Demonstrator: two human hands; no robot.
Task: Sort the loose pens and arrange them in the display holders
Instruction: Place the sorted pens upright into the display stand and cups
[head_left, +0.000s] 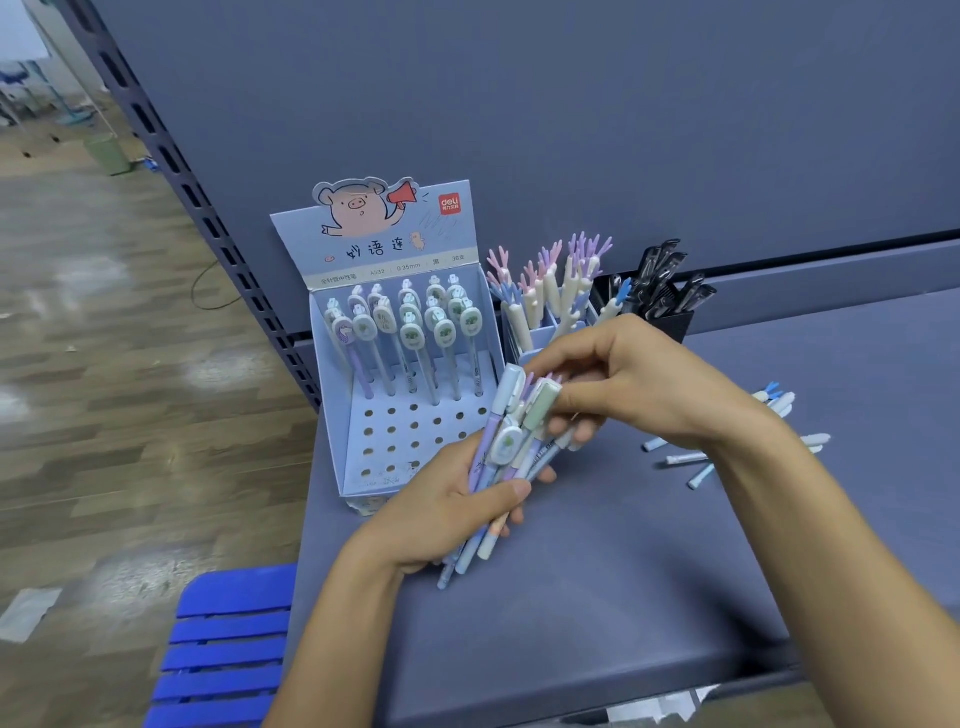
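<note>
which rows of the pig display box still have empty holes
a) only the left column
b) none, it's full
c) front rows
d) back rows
c: the standing pens fill the back rows of the display box, while the front rows nearest the person show only bare holes.

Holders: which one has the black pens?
The black holder, farthest right. The pig box and the middle holder hold pastel pens.

Even, soft indoor light; pale glare patches on wood floor (130, 322); slight overall blur; wide-angle bending at edges.
</note>
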